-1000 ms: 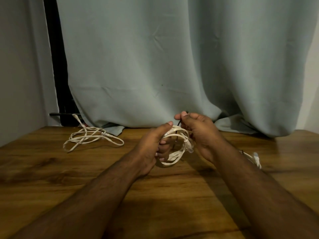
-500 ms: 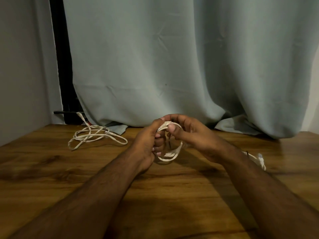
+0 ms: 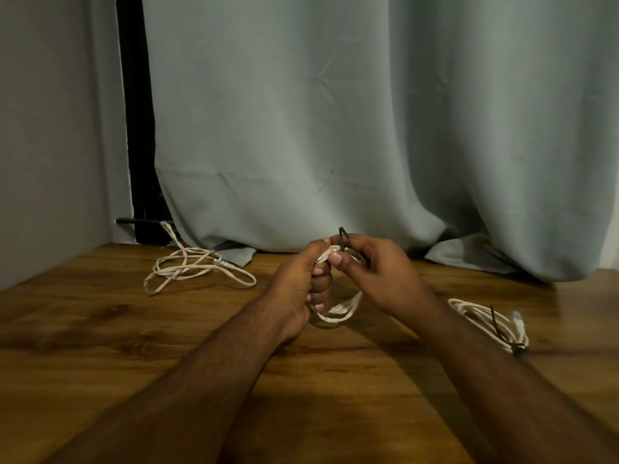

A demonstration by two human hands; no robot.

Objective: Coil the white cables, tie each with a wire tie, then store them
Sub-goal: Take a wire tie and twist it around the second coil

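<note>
Left hand (image 3: 298,289): fingers curled round the coiled white cable (image 3: 338,311), thumb up against its top; held above the table.
Right hand (image 3: 378,272): thumb and forefinger pinch the top of the same coil, right beside the left thumb; the two hands are touching there.
Black wire tie (image 3: 343,236): sticks up in a narrow loop from between the right fingers, at the top of the coil.
Coil in hand: several white loops hang below the hands, lower arc just over the wood; a connector end shows between the two thumbs.
Tied cable (image 3: 485,321): lies on the table to the right, beyond the right forearm, coiled, with a dark tie (image 3: 505,336) across it near its front end.
Loose cable (image 3: 194,267): lies uncoiled in a sprawl at the back left, one end rising toward the curtain hem.
Table (image 3: 100,329): dark wood grain.
Backdrop: pale grey-green curtain (image 3: 335,112) falling onto the table's far edge; grey wall at left.
</note>
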